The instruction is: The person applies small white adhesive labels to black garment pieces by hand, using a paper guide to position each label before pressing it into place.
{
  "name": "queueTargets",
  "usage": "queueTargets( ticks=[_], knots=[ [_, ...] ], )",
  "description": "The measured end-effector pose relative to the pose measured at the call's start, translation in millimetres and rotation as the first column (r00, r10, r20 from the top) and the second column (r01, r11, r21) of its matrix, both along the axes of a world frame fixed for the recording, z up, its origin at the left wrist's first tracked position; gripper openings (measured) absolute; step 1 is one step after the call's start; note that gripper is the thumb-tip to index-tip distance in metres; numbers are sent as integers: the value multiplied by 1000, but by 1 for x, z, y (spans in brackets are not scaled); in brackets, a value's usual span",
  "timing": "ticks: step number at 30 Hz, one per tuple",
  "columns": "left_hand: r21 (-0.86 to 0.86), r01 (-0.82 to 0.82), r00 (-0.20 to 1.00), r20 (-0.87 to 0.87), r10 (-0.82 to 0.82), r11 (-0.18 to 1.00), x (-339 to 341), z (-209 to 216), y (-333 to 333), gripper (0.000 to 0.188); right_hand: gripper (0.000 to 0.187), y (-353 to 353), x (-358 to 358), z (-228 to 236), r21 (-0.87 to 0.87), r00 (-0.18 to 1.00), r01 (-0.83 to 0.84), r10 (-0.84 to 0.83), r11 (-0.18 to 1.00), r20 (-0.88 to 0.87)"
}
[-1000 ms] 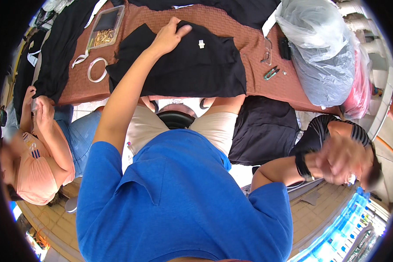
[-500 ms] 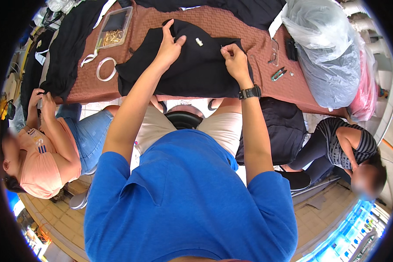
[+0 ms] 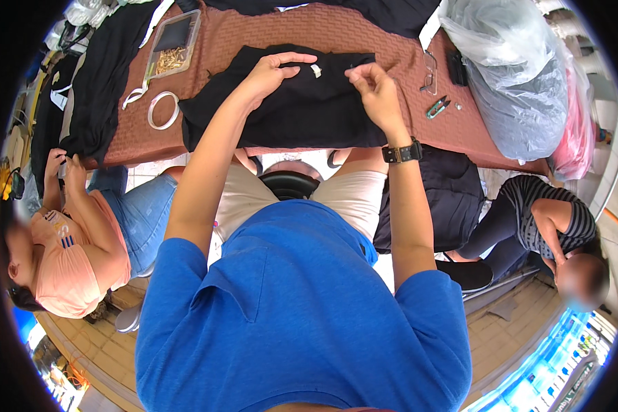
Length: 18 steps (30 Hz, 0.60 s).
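A black garment (image 3: pixel 281 120) lies spread before me on the table, with a small white label (image 3: pixel 316 70) near its far edge. My left hand (image 3: pixel 276 75) rests over the garment's far part. Its index finger and thumb stretch apart toward the label, and I see nothing held between them. Above the far right part of the cloth is my right hand (image 3: pixel 378 89), its thumb and index finger pinched together. Whatever they hold, if anything, is too small to make out.
The brown table cover (image 3: pixel 137 130) carries a clear box (image 3: pixel 174 62) of gold pins, a white tape roll (image 3: pixel 163 110), green thread snips (image 3: pixel 438 107), eyeglasses (image 3: pixel 430 74) and large plastic bags (image 3: pixel 508 82). One person (image 3: pixel 82 254) sits left, another (image 3: pixel 549 220) right.
My left hand has come down from the garment's far edge, its fingers now turned right toward the label. The raised far edge lies lower. My right hand has shifted slightly right.
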<state>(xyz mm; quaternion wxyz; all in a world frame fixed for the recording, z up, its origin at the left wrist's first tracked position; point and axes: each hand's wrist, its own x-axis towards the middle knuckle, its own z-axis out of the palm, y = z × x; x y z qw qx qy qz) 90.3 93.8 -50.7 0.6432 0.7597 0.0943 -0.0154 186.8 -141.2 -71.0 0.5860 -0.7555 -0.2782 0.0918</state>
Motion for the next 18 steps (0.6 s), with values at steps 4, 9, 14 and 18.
queueTargets(
  ticks=[4, 9, 14, 18],
  knots=[
    [165, 85, 965, 230, -122, 983, -17, 34, -2, 35, 15, 7, 11, 25, 178, 995, 12, 7, 984, -101],
    [253, 16, 895, 428, -126, 967, -30, 67, -9, 35, 17, 27, 27, 24, 336, 970, 13, 70, 942, -234],
    [191, -52, 858, 511, -54, 980, -36, 77, -13, 40, 11, 49, 22, 13, 405, 883, 42, 156, 913, -442],
    [114, -61, 868, 496, -3, 992, -40, 79, -15, 50, 13, 52, 1, 7, 416, 720, -10, 296, 909, -628]
  ],
)
